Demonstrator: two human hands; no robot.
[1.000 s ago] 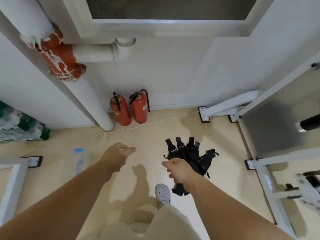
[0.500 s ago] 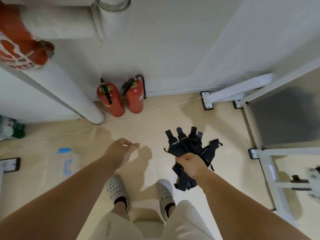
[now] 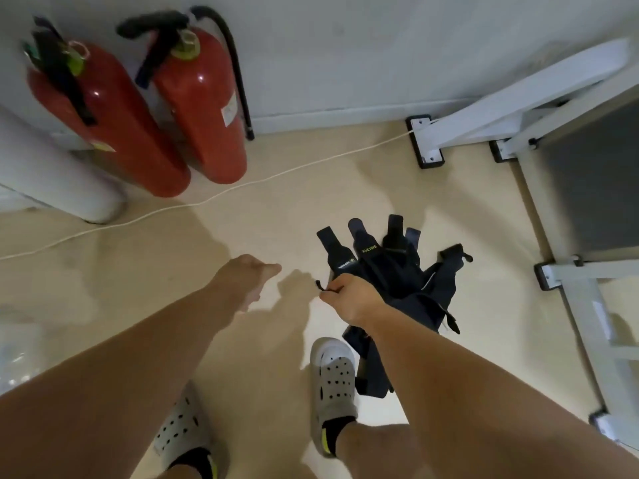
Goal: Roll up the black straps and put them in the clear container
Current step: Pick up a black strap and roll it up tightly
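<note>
Head view, right hand (image 3: 349,297) gripping black straps (image 3: 390,271), left hand (image 3: 247,278) free

Unrolled black straps (image 3: 397,271) bunched in right hand (image 3: 349,297), printed ends fanned forward, other ends dangling above floor.

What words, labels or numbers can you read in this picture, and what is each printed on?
"XUEYING", as best it reads, in yellow-green on one of the black straps gripped by the right hand.
White print on the strap left of it: too small to read.
Label on the right fire extinguisher: blurred, unreadable.
Label on the left fire extinguisher: blurred, unreadable.
</note>
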